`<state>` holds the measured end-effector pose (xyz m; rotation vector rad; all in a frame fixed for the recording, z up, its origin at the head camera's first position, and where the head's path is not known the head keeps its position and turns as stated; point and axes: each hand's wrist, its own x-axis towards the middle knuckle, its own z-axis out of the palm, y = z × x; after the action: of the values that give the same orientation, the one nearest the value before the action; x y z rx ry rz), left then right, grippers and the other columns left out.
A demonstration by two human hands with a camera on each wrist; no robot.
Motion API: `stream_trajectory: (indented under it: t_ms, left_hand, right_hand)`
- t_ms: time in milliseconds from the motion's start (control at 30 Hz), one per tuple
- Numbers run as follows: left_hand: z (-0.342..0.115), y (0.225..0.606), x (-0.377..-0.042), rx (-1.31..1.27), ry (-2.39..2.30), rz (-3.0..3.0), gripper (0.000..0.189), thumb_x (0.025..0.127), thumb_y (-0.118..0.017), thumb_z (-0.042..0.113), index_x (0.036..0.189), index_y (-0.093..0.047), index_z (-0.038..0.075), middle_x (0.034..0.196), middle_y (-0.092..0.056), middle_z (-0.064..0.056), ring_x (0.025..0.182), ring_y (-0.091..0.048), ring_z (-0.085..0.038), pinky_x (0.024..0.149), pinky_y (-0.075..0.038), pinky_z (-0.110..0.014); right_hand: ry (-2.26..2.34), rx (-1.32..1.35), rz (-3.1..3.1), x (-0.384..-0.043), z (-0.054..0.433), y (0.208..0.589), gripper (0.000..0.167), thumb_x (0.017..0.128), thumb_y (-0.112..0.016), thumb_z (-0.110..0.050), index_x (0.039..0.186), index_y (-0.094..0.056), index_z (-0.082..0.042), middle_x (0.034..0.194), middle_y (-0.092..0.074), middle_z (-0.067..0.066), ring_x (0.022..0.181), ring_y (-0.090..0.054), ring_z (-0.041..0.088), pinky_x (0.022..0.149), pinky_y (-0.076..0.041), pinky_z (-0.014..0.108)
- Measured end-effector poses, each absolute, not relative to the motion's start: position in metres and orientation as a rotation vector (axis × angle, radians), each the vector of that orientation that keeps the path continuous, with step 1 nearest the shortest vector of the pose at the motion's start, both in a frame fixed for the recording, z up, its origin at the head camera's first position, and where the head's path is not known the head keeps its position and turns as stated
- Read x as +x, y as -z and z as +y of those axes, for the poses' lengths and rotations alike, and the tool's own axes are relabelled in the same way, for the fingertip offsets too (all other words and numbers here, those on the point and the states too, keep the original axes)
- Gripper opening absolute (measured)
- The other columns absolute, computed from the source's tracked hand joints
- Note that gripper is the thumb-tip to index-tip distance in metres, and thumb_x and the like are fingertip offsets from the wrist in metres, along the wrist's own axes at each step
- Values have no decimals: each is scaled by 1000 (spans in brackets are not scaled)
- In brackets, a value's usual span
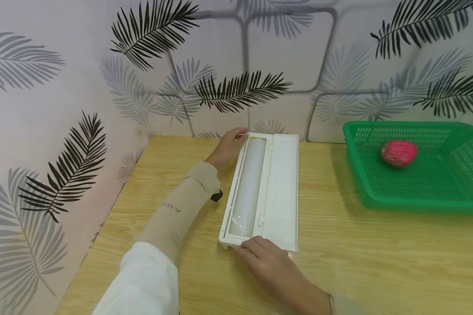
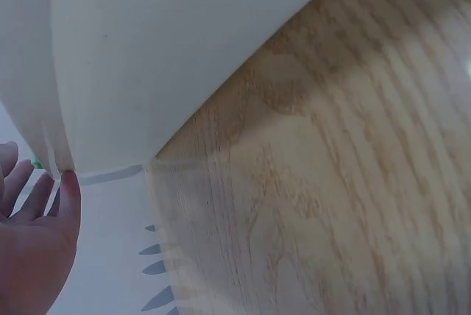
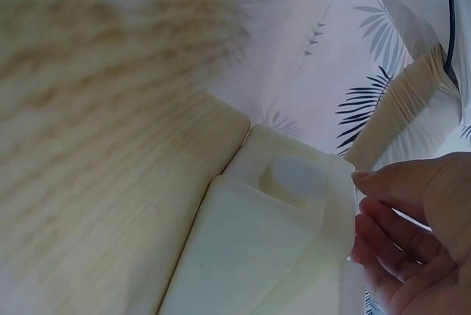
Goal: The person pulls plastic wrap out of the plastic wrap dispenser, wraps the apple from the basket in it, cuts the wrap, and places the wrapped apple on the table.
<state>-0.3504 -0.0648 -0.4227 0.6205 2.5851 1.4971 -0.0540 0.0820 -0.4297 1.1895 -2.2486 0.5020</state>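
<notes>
A long white cling film dispenser (image 1: 228, 214) lies lengthwise away from me on the table, its lid (image 1: 285, 188) folded open to the right. Inside sits a roll of clear film (image 1: 247, 188), with a crumpled film edge near the close end. My left hand (image 1: 227, 146) grips the dispenser's far left corner, thumb against the side wall in the left wrist view. At the near end, my right hand (image 1: 270, 267) pinches the edge between thumb and fingers. A round knob-like end (image 3: 298, 177) shows on the near end wall in the right wrist view.
A green plastic basket (image 1: 421, 204) stands at the right, holding a pink ball of string-like material (image 1: 399, 153). The wooden table (image 1: 339, 262) meets a leaf-patterned wall (image 1: 220, 52) at the back and left.
</notes>
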Motion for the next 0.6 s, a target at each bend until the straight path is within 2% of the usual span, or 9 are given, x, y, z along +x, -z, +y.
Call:
stream_trajectory:
  t_ms: [200,400,600]
  left_hand:
    - [-60,428,-359,615,-1400,2634,43,100,-42,29,136,-45,6,137,-46,-6,121,-44,-19,100,-37,-31]
    - [-60,433,-364,595,-1349,2657,41,99,-43,29,133,-48,7,135,-48,-4,120,-44,-19,99,-37,-34]
    - [-58,436,-372,653,-1291,2684,43,98,-45,32,133,-48,8,135,-47,-4,119,-45,-19,97,-39,-33]
  right_hand:
    - [-413,1183,-2237,-54,80,431,31,89,-37,1,102,-66,-1,97,-60,4,89,-55,15,80,-47,20]
    - [-369,1155,-2279,-54,78,433,32,86,-40,2,104,-66,0,97,-59,5,88,-53,16,79,-47,20]
    - [-322,1112,-2350,-56,80,435,28,83,-51,4,105,-66,-2,93,-60,4,84,-52,16,73,-46,21]
